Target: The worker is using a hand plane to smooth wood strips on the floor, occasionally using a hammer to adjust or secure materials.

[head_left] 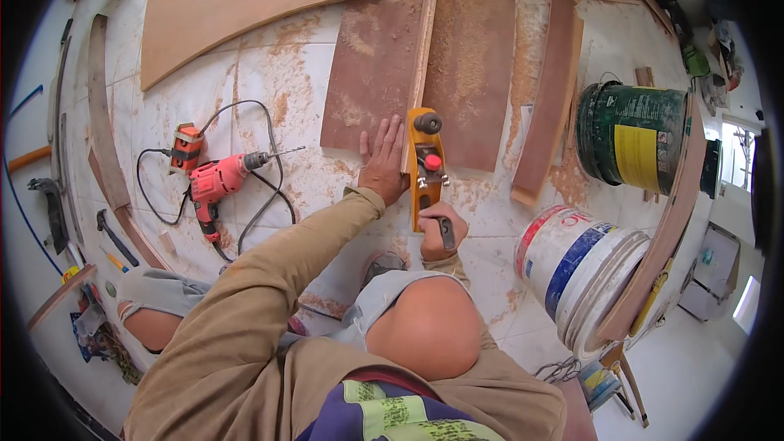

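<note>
My right hand [443,230] is closed around the dark rear handle of a yellow hand plane [428,188]. The plane has a red knob and a dark round front knob, and rests on the near end of a long narrow wooden strip [426,41]. Beside the strip, my left hand [385,162] lies with its fingers stretched out over the reddish-brown board [347,114]; its thumb is hidden. Wood shavings [461,57] cover much of the boards on either side of the strip.
A red corded drill [219,180] and an orange-black power box [187,149] lie to the left. A large curved panel [237,0] is at far left. On the right are a curved wooden piece [551,98], a green bucket [600,135] and a white bucket [543,265]. A hammer [117,237] lies left.
</note>
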Available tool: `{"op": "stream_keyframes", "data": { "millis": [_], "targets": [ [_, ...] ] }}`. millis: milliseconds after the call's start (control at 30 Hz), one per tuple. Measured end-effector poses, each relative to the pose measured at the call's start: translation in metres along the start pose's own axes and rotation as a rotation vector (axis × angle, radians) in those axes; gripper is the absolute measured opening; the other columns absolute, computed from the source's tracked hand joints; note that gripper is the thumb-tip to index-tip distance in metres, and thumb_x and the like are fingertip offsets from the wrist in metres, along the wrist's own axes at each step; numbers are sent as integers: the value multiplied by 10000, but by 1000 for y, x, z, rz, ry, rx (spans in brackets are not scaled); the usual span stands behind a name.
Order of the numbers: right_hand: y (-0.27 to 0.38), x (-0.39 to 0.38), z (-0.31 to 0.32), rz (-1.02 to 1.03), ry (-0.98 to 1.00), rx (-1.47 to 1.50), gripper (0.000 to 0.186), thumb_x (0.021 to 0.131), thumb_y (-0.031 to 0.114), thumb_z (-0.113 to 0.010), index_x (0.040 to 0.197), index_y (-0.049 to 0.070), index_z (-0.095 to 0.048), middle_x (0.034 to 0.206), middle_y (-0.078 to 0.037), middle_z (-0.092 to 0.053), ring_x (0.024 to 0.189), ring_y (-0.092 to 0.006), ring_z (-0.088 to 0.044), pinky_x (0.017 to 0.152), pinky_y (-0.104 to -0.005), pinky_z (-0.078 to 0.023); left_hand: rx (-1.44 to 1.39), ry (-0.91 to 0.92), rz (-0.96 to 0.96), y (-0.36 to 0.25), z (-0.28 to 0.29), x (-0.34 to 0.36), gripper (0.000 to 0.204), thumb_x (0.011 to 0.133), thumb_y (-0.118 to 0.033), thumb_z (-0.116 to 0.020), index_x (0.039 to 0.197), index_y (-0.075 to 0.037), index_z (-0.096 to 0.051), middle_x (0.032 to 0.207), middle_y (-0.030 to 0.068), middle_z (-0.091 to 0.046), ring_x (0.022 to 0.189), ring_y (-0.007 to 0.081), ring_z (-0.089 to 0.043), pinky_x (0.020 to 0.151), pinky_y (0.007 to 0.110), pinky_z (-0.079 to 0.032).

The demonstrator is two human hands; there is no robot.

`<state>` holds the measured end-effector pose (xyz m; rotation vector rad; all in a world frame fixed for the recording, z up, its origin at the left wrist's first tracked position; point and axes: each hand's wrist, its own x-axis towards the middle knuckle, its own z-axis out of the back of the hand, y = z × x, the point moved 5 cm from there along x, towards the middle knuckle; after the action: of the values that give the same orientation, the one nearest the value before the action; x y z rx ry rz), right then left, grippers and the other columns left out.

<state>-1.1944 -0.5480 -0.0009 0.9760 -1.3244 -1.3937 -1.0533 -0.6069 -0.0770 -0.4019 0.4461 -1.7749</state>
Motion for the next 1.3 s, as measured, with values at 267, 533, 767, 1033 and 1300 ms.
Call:
{"op": "stream_keyframes", "data": {
  "millis": [267, 533, 767, 1033, 1300],
  "targets": [
    [-23, 339, -65, 70, -120, 254, 145, 821, 24, -592, 699, -32, -646, 586, -91, -587, 433, -168, -524, 421, -313, -417, -8, -58, -23, -7, -2, 1, 793, 912, -323, -621, 1567, -14, -299, 1653, 150, -287, 1549, 307, -231, 1237, 548, -7],
    [-36, 251, -70, 50, -25, 241, 127, 826, 59, -600, 735, 29, -684, 591, -42, -615, 454, -108, -545, 409, -273, -408, -65, -67, 5, 8, 4, -2, 784, 914, -312, -620, 1561, -2, -304, 1642, 147, -312, 1546, 298, -240, 1236, 556, -43],
    [-5, -3, -16, -43, 31, -152, 47, 765, 0, -669, 752, 30, -703, 686, -109, -640, 684, -192, -657, 702, -293, -526, -25, 15, -5, 7, 3, 0, 874, 873, -354, -648, 1576, 3, -272, 1670, 151, -246, 1564, 295, -191, 1232, 578, -16],
    [-21, 399, -75, 330, -54, -114, 159, 814, 68, -617, 680, 39, -695, 631, -15, -654, 500, -116, -565, 460, -304, -429, -89, -40, -47, -19, -4, 8, 819, 899, -313, -643, 1579, -30, -283, 1660, 144, -267, 1552, 303, -218, 1232, 563, -18],
    [-25, 136, -49, 24, 23, -38, 60, 800, 31, -636, 782, 29, -693, 683, -99, -659, 645, -151, -642, 611, -292, -507, -10, -58, 10, 11, 2, 0, 792, 912, -338, -610, 1568, -20, -298, 1663, 150, -248, 1559, 307, -194, 1234, 565, 5]
  ]
}}
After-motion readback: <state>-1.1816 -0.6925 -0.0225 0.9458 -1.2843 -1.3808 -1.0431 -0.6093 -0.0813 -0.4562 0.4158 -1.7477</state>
